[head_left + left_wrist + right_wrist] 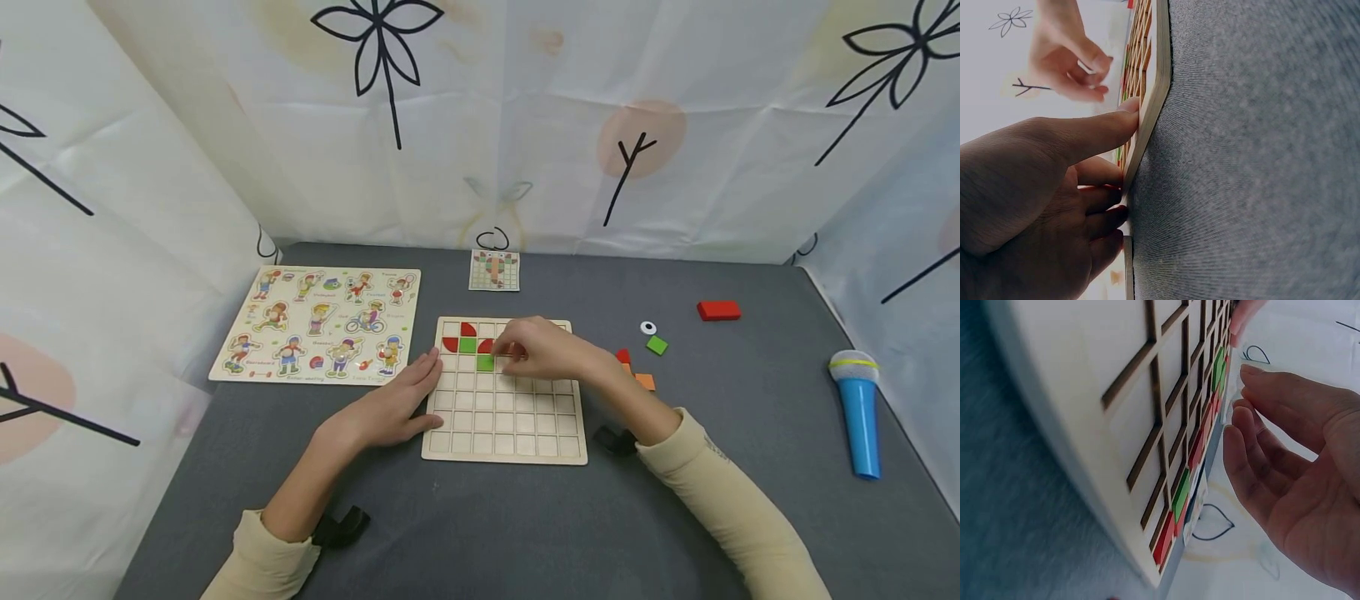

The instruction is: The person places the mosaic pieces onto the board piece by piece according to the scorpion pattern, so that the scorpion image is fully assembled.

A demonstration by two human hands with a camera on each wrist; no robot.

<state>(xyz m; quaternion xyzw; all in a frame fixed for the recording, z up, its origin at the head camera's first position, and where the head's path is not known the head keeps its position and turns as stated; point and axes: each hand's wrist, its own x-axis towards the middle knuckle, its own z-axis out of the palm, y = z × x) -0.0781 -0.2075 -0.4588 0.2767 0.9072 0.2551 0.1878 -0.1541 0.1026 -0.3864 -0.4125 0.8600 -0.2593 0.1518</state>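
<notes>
A pale wooden grid board (504, 423) lies on the dark table, with red and green pieces in some of its upper cells. My left hand (393, 406) rests along the board's left side, its thumb touching the rim and its fingers fairly straight. Over the upper part of the board hovers my right hand (546, 348), close to a green square (485, 362). The right wrist view shows its fingers loosely bent, with nothing visible between them. More red and green pieces (1180, 490) sit along the far edge there; my hand hides these from the head view.
A small pattern card (494, 271) stands behind the board. At left lies a picture puzzle board (318, 325). To the right are orange pieces (645, 382), a green piece (657, 345), a white ring (648, 328), a red block (718, 311) and a blue toy microphone (859, 421).
</notes>
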